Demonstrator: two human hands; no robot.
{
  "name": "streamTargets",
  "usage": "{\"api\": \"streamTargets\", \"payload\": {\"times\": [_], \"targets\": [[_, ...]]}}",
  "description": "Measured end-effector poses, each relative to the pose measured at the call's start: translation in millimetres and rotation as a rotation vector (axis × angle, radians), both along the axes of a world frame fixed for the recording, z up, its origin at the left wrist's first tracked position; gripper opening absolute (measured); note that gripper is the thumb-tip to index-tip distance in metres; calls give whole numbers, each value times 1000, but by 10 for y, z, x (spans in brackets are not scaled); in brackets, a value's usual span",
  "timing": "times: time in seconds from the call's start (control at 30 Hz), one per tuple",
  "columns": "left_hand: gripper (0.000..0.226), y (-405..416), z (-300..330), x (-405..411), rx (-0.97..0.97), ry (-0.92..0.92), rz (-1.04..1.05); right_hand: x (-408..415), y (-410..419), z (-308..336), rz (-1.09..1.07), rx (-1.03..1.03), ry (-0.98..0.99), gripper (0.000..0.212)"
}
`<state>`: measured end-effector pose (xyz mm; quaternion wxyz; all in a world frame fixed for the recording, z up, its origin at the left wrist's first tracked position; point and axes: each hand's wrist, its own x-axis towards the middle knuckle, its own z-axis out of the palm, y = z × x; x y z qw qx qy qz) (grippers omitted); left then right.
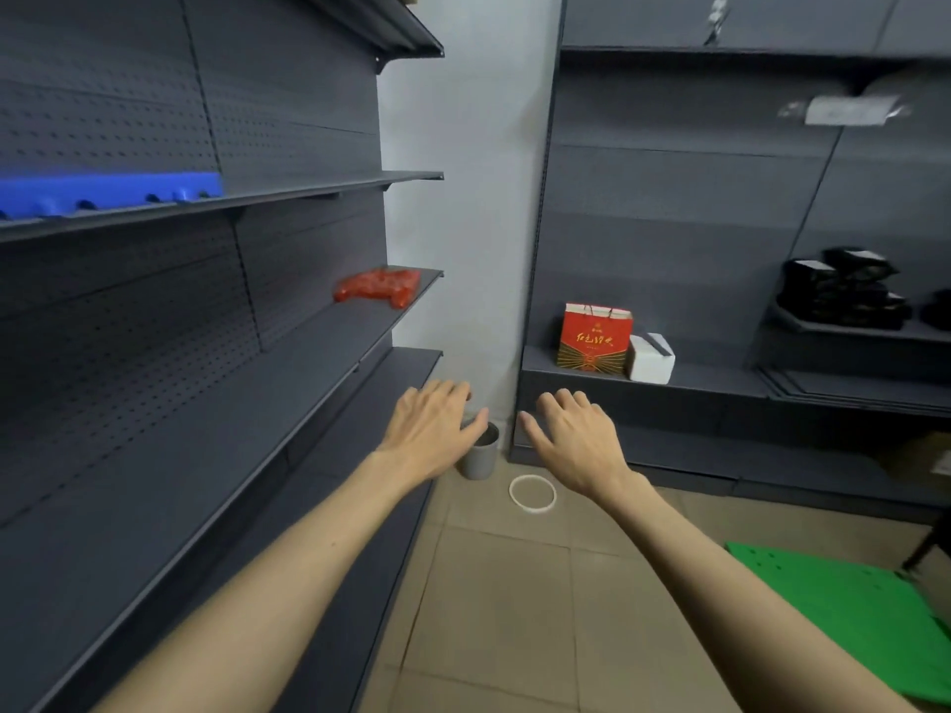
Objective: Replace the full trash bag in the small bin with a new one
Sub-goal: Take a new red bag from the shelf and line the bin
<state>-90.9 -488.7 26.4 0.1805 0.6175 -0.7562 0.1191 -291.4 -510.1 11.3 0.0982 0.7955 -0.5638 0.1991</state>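
The person's 2 bare arms reach forward and down toward the corner between 2 dark grey metal shelving units. The left hand (432, 429) is spread flat, palm down, fingers apart and gripping nothing; its thumb overlaps the rim of the small grey cylindrical bin (481, 458) in the picture, though actual contact cannot be told. The right hand (576, 445) is likewise splayed and empty, hovering just right of the bin. The bin stands upright on the beige tiled floor (494, 609) in the corner, against the white wall. A thin white ring (532, 494) lies flat on the tiles near the bin, below the right hand. A red gift bag (594, 339) and a white box (651, 360) sit touching on the right unit's low shelf. A flat green panel (844, 609) lies on the floor at lower right.
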Motion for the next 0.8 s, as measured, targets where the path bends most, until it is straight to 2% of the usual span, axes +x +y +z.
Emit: {"api": "streamTargets", "payload": {"times": [0.27,0.67,0.8], "targets": [[43,-1340,-41,25,28,-48,16,33,-1283,-17,-45,33,-4,47],[45,-3546,-21,-32,-4,-64,92,-114,-3558,115,16,-15,-27,44],[44,-4193,35,-16,-26,-19,146,-92,-4352,115,58,-13,-37,46]]}}
